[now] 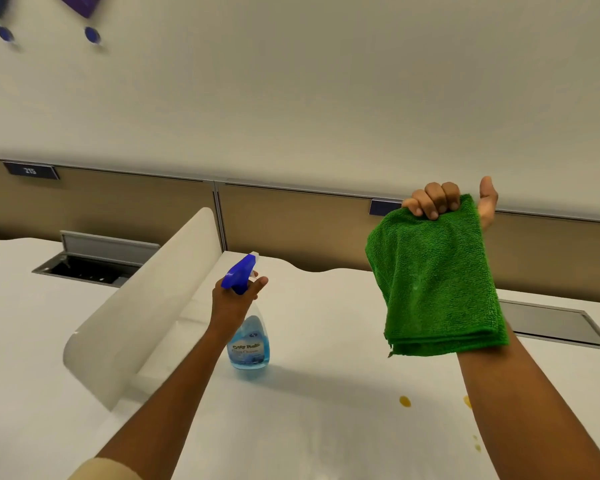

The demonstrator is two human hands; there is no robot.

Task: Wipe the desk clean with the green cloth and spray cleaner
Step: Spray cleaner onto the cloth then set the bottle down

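Looped, matt green microfibre cloth (437, 278); clear glossy plastic spray bottle (248, 341) of blue liquid with opaque blue plastic trigger head (238, 275); smooth white laminate desk top (309, 427); brushed grey metal cable hatch (555, 323); smooth satin white divider panel (136, 306).

Purple shapes (80, 3), eleven o'clock: clipped by the top edge, blurred.
Bottle label (248, 348): print unreadable.
Right wrist: hidden behind green cloth (433, 278).
Yellow spot (467, 401), five o'clock: half behind the forearm.
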